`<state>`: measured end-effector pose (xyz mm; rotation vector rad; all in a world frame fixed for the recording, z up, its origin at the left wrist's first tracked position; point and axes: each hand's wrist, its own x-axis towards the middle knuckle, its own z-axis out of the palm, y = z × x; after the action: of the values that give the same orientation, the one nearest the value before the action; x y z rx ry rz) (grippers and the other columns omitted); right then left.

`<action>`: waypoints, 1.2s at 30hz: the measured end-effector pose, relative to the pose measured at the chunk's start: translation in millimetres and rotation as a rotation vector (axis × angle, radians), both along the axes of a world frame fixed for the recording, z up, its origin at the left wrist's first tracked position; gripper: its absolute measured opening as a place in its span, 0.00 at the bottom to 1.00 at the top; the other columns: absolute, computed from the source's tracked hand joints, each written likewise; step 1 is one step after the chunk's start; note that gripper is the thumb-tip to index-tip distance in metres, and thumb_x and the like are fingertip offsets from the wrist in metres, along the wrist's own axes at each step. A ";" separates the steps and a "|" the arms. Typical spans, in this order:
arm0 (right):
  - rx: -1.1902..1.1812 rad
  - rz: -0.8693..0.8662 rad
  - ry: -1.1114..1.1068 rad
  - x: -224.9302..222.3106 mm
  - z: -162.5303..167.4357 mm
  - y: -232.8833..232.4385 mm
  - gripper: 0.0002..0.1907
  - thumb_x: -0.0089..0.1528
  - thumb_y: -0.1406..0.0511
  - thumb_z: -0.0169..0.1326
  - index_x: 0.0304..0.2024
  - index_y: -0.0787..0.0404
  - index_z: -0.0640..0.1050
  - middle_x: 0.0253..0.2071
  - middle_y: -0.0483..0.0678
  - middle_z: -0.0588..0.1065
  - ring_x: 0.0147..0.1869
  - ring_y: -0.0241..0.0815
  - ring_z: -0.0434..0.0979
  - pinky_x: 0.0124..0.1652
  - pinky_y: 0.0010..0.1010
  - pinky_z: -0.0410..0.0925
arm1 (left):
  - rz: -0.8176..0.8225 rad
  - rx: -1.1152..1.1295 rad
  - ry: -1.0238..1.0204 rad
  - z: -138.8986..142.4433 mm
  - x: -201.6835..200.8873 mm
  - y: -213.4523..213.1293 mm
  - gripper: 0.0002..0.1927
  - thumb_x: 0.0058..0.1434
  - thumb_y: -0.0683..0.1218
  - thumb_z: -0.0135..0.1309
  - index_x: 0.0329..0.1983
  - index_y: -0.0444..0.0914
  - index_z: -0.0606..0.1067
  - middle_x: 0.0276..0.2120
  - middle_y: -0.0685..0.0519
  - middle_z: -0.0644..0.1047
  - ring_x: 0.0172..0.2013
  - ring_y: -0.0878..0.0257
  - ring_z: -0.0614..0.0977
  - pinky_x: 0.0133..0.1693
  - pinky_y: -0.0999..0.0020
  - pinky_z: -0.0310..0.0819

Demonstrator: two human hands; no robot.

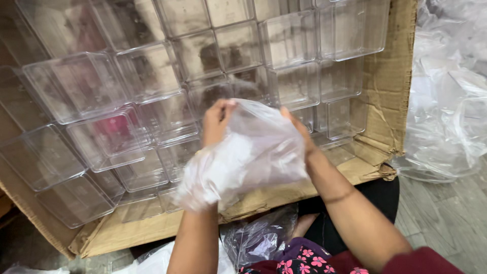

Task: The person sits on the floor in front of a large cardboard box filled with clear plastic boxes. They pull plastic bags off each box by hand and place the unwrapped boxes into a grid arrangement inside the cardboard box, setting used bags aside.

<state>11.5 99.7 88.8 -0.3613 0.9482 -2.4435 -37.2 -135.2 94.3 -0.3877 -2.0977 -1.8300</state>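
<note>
Cardboard box (385, 91) lying open toward the camera, torn right wall and creased lower flap forming the near edges. Inside, clear plastic containers (76, 86) packed edge to edge in tilted rows; exact count not possible, well over a dozen visible, several cut off by the top and left borders. Little free room inside the box; open space only in front of the lower flap, where both hands work. Strip of grey floor (446, 218) at lower right, bounded by a heap of clear bags (451, 106) beside the box's right wall.

Left hand (215, 124) raised before the containers, fingers closed in a narrow pinch on the top left edge of a clear plastic bag (243, 157). Right hand (299, 129) closed on the bag's top right edge, mostly hidden behind the film; finger spread not determinable. Bag held between the two hands, in the air in front of the box's lower middle, hanging down over the left forearm.

Count: two hands, one held bag, one box. One more crumpled bag (258, 236) low between the forearms, near the lap.
</note>
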 end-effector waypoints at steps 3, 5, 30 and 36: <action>-0.121 0.111 0.007 57.4 13.0 28.9 0.25 0.72 0.53 0.45 0.60 0.66 0.72 0.53 0.53 0.78 0.52 0.45 0.79 0.50 0.36 0.71 | -0.136 -0.166 -0.157 3.5 5.3 47.8 0.11 0.68 0.51 0.57 0.43 0.38 0.80 0.31 0.54 0.82 0.32 0.72 0.79 0.37 0.75 0.74; -0.142 0.104 0.019 86.2 17.8 50.2 0.25 0.72 0.53 0.45 0.60 0.65 0.71 0.54 0.53 0.77 0.52 0.45 0.78 0.49 0.36 0.71 | -0.201 -0.119 -0.150 10.4 19.8 85.7 0.13 0.68 0.52 0.54 0.40 0.38 0.80 0.30 0.58 0.81 0.30 0.73 0.80 0.36 0.75 0.74; 1.010 -1.203 0.789 40.5 60.2 145.1 0.37 0.66 0.64 0.60 0.74 0.62 0.60 0.72 0.57 0.60 0.71 0.47 0.63 0.63 0.36 0.66 | -0.222 0.283 -0.500 46.5 87.4 111.6 0.20 0.73 0.53 0.44 0.46 0.35 0.81 0.30 0.56 0.77 0.29 0.71 0.77 0.34 0.74 0.72; 0.897 -0.368 0.478 85.9 90.1 9.8 0.51 0.56 0.68 0.67 0.76 0.59 0.53 0.59 0.56 0.66 0.57 0.37 0.70 0.52 0.28 0.68 | 0.071 0.143 -0.360 63.0 89.2 99.7 0.19 0.70 0.55 0.48 0.40 0.38 0.84 0.24 0.58 0.77 0.26 0.73 0.74 0.29 0.75 0.68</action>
<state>97.4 109.5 178.9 -0.4666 2.3387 -1.9475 52.0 -35.4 157.3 0.0578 -2.1476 -2.1181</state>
